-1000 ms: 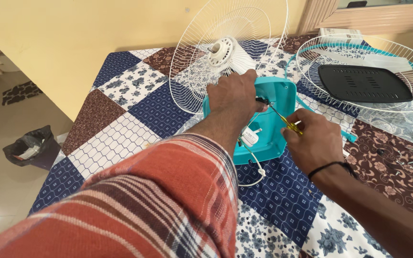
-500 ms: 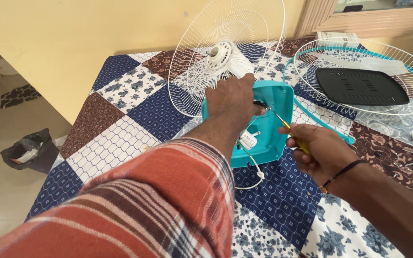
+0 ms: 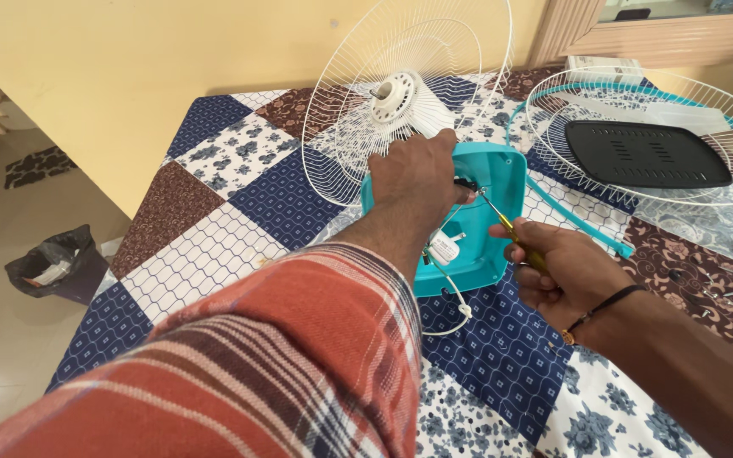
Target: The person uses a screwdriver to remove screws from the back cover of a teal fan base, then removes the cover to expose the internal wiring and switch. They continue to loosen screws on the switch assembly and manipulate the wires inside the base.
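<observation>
Teal plastic marks the fan housing (image 3: 477, 220), which lies near the middle of the bed (image 3: 239, 212), a surface covered in a patchwork cloth of navy, brown and white floral squares. The left hand (image 3: 417, 178) is closed over the housing's upper left side, knuckles up, pressing it down; its plaid sleeve (image 3: 282, 365) in red, white and navy fills the near foreground. The right hand (image 3: 557, 271) is wrapped around a screwdriver (image 3: 511, 229) with a yellow handle, whose thin metal shaft slants up and left, the tip reaching the housing's inside just beside the left hand's fingers. A dark band sits on the right wrist.

Inside the housing a small white part (image 3: 443, 248) shows, and a white cord (image 3: 451, 301) loops out from it over the near edge of the housing onto a navy square.

A white wire fan guard (image 3: 358, 102) stands tilted behind the housing (its hub touching or very close to the housing's far end), toward the far edge of the bed. A second guard (image 3: 706, 102) with a teal rim lies flat at the far right corner, a black rectangular panel (image 3: 646, 153) resting in it. On the floor beyond the left edge sits a dark bag (image 3: 53, 267).
</observation>
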